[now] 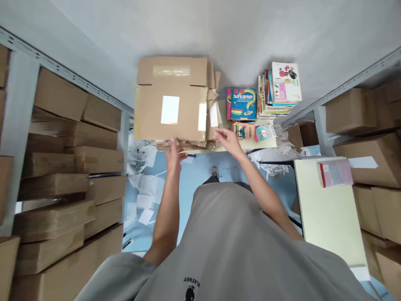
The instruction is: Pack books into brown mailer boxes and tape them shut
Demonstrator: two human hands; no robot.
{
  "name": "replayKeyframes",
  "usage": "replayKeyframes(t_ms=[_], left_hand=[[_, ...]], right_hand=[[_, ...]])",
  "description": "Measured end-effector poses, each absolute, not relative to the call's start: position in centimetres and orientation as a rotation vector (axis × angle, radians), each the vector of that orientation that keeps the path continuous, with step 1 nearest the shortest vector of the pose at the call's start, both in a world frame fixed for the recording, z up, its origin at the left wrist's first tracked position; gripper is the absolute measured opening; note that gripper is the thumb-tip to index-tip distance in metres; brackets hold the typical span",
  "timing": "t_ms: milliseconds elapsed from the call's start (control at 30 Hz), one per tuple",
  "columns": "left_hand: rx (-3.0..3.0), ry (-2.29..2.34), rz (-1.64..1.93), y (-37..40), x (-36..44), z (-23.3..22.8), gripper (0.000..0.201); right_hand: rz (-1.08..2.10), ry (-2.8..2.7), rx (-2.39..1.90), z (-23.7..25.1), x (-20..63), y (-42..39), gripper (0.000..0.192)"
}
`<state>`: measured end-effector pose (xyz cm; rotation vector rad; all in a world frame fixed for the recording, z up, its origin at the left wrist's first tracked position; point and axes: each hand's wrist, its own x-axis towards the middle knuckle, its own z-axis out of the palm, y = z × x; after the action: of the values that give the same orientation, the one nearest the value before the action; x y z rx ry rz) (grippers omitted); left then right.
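Observation:
A large flattened cardboard box (184, 115) with white labels and clear tape lies on top of a stack of folded cardboard. At its front edge, my left hand (174, 156) is closed, thumb over the edge and fingers curled below. My right hand (230, 142) is at the front right corner, its thumb and fingers pinched at a cardboard flap (213, 127) beside the top box. The exact layer between those fingertips is hard to make out.
A pale table (260, 143) bears the cardboard, a blue book (243, 104), a book stack (285, 83) and small booklets (244, 130). Cardboard boxes (62, 163) fill shelves on both sides. Paper scraps (145, 200) litter the floor. A side table (328, 217) holds a clear red-edged pouch (336, 173).

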<state>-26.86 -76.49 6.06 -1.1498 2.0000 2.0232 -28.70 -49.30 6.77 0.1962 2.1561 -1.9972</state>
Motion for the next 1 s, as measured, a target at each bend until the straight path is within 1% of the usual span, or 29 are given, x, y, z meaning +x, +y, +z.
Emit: replayKeyframes(t_ms=[67,167,233,300,367,467,533,633,733,833,933,1000], left_hand=[[-1.118,2.102,1.910,-77.7,-27.2,5.8,0.064],[-1.032,2.282,1.817,-78.4,-27.3,5.7,0.063],[-0.929,2.307,1.835,-78.2,-27.3,5.7,0.061],[-0.820,2.239,1.883,-77.8,-27.0,6.0,0.059],[-0.716,2.111,1.973,-77.5,-26.7,6.5,0.057],[-0.659,1.770,2.323,-77.3,-26.8,7.9,0.061],[-0.667,1.477,2.580,-77.3,-27.6,9.2,0.057],[-0.646,1.219,2.771,-76.8,-29.3,11.4,0.042],[-0.574,1.186,2.855,-75.6,-30.7,13.4,0.032],[-0.457,1.230,2.859,-73.4,-31.7,14.8,0.027],[-0.254,1.262,2.768,-70.3,-32.6,15.2,0.035],[-0.121,1.274,2.665,-67.6,-33.1,14.9,0.044]], right_hand=[[-1.827,2.279,0.260,6.5,-30.4,-51.5,0.076],[-1.585,2.359,0.347,6.8,-31.7,-53.7,0.059],[-1.534,2.375,0.360,7.4,-32.1,-54.6,0.053],[-1.632,2.430,0.306,8.4,-32.3,-55.0,0.052],[-1.860,2.474,0.194,10.0,-32.4,-55.0,0.054],[-2.158,2.399,0.020,13.1,-32.1,-54.5,0.059],[-2.227,2.352,-0.053,15.2,-31.1,-54.0,0.061],[-2.294,2.341,-0.067,17.2,-28.9,-53.2,0.063],[-2.321,2.300,0.040,17.4,-26.3,-51.6,0.065],[-2.268,2.255,0.159,16.7,-23.6,-48.0,0.062],[-2.256,2.391,0.419,15.9,-19.8,-42.1,0.059],[-2.265,2.612,0.772,15.5,-16.2,-37.3,0.060]])
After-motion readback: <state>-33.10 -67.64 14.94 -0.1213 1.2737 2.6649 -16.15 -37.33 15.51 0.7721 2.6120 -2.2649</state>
